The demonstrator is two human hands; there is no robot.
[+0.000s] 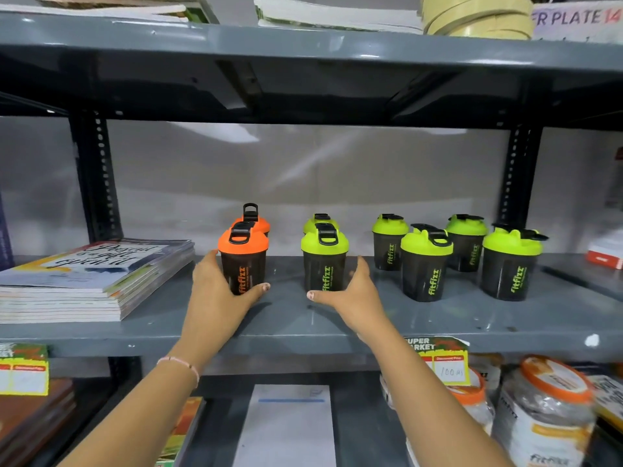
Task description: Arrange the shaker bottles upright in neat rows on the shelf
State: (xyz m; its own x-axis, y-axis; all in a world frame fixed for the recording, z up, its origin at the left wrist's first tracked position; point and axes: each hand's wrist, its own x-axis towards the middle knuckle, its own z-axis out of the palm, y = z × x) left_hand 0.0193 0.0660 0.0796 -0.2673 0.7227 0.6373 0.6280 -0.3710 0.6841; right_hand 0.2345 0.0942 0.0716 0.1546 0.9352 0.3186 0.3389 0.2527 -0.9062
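Several dark shaker bottles stand upright in two rows on the grey shelf (pixel 303 318). At the left an orange-lidded bottle (pixel 243 254) stands in front of a second orange-lidded one (pixel 256 221). My left hand (pixel 219 294) cups the front orange bottle, thumb across its base. Beside it, a green-lidded bottle (pixel 324 256) stands before another green one (pixel 320 220), and my right hand (pixel 354 294) wraps around its lower right side. Further right stand two front green-lidded bottles (pixel 426 264), (pixel 510 262) and two rear ones (pixel 390 241), (pixel 467 241).
A stack of magazines (pixel 91 278) lies at the shelf's left end. Black perforated uprights (pixel 97 176), (pixel 515 176) flank the bay. A red-and-white box (pixel 605 254) sits far right. The shelf below holds jars (pixel 546 409), a notepad (pixel 286 426) and price tags.
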